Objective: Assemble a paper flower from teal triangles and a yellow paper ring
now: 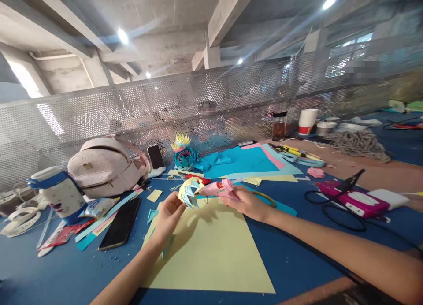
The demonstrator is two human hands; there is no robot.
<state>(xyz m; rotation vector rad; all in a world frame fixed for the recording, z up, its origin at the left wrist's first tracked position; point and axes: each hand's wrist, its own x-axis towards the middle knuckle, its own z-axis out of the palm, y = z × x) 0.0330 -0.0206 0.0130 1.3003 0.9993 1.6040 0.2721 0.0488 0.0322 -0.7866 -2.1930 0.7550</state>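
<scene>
The blue table stands before a perforated metal screen under a concrete ceiling. Figures behind the screen are too blurred to make out. Above a yellow sheet, the left hand pinches a folded paper piece; the right hand grips a pink glue gun, nozzle touching the piece.

Both bare forearms enter from the bottom edge and converge toward the middle of the frame. The left hand rises from lower centre-left, wrist bent back, fingers curled upward in a pinch. The right hand reaches in from the lower right, arm long and nearly straight, fingers wrapped closed, knuckles up.
</scene>
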